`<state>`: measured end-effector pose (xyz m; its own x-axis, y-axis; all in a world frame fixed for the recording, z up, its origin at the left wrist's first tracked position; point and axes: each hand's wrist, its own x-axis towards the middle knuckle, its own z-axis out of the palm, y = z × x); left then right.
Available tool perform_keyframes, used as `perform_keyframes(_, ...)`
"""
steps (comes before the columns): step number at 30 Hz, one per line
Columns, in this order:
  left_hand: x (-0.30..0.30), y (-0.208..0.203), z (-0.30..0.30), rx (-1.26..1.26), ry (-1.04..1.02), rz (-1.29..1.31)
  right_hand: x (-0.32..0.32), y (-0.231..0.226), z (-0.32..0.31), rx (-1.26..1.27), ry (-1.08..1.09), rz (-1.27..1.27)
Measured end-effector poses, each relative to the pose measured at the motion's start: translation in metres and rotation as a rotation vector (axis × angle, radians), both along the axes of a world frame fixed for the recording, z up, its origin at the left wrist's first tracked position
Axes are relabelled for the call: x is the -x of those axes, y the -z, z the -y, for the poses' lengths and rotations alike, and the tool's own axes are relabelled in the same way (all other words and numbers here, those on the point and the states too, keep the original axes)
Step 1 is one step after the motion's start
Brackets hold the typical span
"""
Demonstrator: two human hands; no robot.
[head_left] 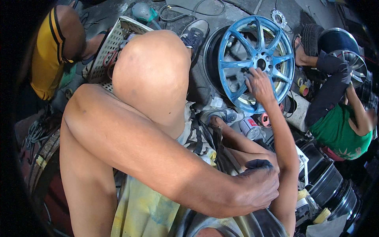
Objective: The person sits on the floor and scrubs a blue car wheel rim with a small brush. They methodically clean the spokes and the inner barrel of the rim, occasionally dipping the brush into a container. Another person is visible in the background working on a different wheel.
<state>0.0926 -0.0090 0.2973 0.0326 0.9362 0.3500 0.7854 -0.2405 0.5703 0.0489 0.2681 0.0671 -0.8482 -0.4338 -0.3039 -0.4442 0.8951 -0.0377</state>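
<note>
Right hand point(258, 85): fingers bent and slightly apart, dark-stained tips against a spoke beside the hub; whether anything thin lies beneath them cannot be told.

Left hand point(256, 185): fingers curled in against the right arm point(287, 162), thumb blackened; whether it grips the arm or anything else cannot be told.

Wheel rim point(260, 63): blue, multi-spoked, face up toward the person, under the right hand; dark barrel showing behind its left edge.

Below the rim: one metal can point(249, 128), white and red; one reddish tape roll point(265, 119); one shoe point(223, 115), worn.

Left of the rim: second worn shoe point(194, 37); bare knee point(152, 75).

Upper left: white perforated basket point(118, 35), red-handled scissors point(110, 58) inside; grey-green power tool point(144, 13); cable point(193, 16).

Upper right: toothed silver disc point(278, 18); tyre point(312, 37); chrome wheel point(349, 65).

Right: co-worker in green shirt point(343, 130); row of dark wheels point(325, 179).

Far left: another person in yellow shorts point(46, 55).
</note>
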Motion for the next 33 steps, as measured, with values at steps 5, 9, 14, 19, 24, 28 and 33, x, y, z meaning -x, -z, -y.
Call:
perform_keyframes(5,0.0,0.004,0.007,-0.073,-0.158,-0.012,-0.046,-0.034,0.023,0.336,0.236,0.075)
perform_keyframes(9,0.008,-0.004,0.003,0.02,0.082,-0.12,-0.056,-0.027,0.014,0.301,0.435,-0.273)
perform_keyframes(14,0.01,-0.003,-0.006,0.05,0.146,-0.095,-0.081,0.002,0.024,0.077,0.317,-0.306)
perform_keyframes(19,0.004,-0.001,-0.012,0.076,0.154,-0.108,-0.045,0.018,0.015,0.071,0.338,-0.358)
perform_keyframes(24,0.014,-0.011,-0.012,0.079,0.18,-0.138,-0.071,0.008,0.021,0.131,0.267,-0.315)
perform_keyframes(28,-0.004,-0.003,-0.015,0.055,0.176,-0.094,-0.058,0.034,0.022,0.082,0.537,-0.449)
perform_keyframes(33,0.006,0.007,-0.015,0.03,0.044,-0.16,-0.112,0.035,0.073,0.201,0.654,-0.391)
